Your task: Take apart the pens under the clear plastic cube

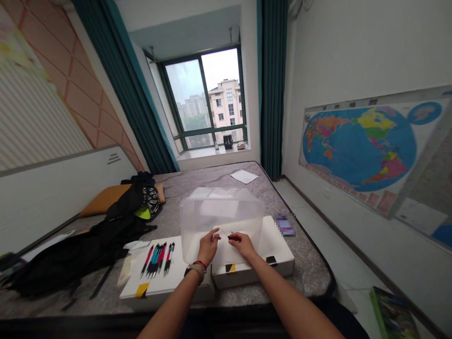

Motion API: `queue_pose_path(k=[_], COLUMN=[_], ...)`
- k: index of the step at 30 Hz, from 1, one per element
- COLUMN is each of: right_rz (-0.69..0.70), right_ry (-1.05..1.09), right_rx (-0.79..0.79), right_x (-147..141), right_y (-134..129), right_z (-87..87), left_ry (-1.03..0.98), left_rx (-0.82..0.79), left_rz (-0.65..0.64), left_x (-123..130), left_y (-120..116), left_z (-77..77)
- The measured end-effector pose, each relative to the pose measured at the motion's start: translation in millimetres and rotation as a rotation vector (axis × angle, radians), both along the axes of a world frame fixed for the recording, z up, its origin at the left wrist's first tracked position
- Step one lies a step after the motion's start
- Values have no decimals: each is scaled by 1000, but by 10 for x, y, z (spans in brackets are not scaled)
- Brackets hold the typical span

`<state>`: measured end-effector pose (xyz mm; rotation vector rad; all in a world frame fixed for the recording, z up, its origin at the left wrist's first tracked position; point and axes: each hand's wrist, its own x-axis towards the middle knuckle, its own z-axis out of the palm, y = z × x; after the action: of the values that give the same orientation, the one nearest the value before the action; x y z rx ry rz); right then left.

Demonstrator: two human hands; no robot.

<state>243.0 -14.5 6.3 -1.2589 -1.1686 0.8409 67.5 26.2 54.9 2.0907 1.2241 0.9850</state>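
Thin pale strip [223, 232] is held between both hands, just in front of the lower wall of a translucent plastic bin [221, 214]; its material cannot be determined from this view. One end is pinched by the left hand [209, 247], and the other end is pinched by the right hand [242, 246]. A dark wrist band [194, 272] and a red cord bracelet [199, 264] are worn on the left wrist.

The bin is supported across a left white flat box [183, 278] and a right white flat box [278, 254]. Yellow-and-black tape markers [230, 268] are affixed to both boxes. A row of retractable pens [157, 260] is laid on the left box, beside the bin.

Both boxes are placed on a grey quilted mattress [303, 263]. A black fabric bag [81, 254] and an orange cushion [104, 200] are positioned toward the left. A sheet of white paper [244, 176] is placed beyond the bin, and a pixelated purple item [285, 225] lies to the right. A world map [360, 148] is mounted on the right wall.
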Motion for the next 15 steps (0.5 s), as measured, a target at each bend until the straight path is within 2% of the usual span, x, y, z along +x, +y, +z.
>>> queue_pose_path(k=[7, 15], right_rz=[13, -9], right_ry=[-21, -37], right_rx=[1, -10], right_x=[-14, -59], right_y=[18, 29], right_z=[-31, -45], left_ry=[-45, -120], left_rx=[23, -82], left_rz=[-40, -124], left_x=[21, 22], left_y=[-121, -134], left_z=[-99, -228])
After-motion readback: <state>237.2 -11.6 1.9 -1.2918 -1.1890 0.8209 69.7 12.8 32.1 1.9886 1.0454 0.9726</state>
